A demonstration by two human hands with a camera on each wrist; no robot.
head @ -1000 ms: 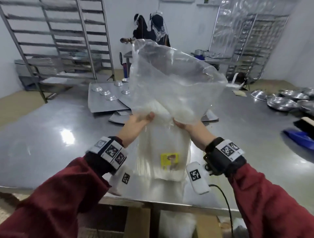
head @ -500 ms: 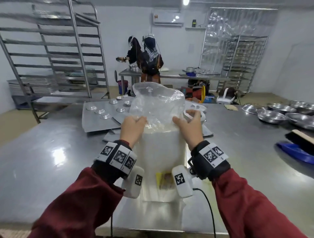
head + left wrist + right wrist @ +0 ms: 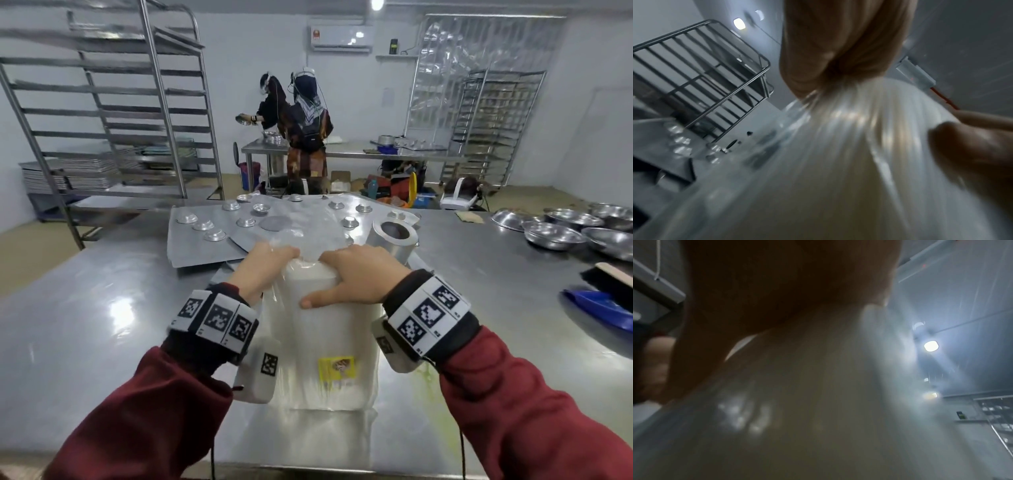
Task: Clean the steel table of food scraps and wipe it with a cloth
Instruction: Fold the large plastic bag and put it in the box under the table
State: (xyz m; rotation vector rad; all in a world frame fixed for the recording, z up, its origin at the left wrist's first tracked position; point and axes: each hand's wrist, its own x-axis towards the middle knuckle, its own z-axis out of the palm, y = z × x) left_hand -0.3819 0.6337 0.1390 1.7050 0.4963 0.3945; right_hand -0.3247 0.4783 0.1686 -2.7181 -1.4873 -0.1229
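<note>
A tall pack of white plastic bags (image 3: pixel 329 342) with a yellow label (image 3: pixel 337 368) stands on the steel table (image 3: pixel 102 308), wrapped in a clear outer bag. My left hand (image 3: pixel 270 263) grips the pack's top left corner, fingers curled over the far side onto the crumpled clear plastic. On the top right corner, my right hand (image 3: pixel 356 274) clasps the pack with its thumb on the front face. The left wrist view shows fingers (image 3: pixel 838 40) bunching the glossy plastic (image 3: pixel 838 162). The right wrist view is blurred, with my palm (image 3: pixel 777 288) over the pack (image 3: pixel 818 402).
Behind the pack lie flat metal sheets with small moulds (image 3: pixel 205 233) and a metal cylinder (image 3: pixel 394 238). Steel bowls (image 3: pixel 555 234) sit far right, a brush (image 3: pixel 609 277) and blue dustpan (image 3: pixel 603 305) at the right edge. A yellowish smear (image 3: pixel 431 387) marks the table. Two people (image 3: pixel 301 130) work at a far table.
The clear bag top, held up and billowing a second ago, is pushed down and back behind the pack. Both hands have dropped onto the pack's top corners.
</note>
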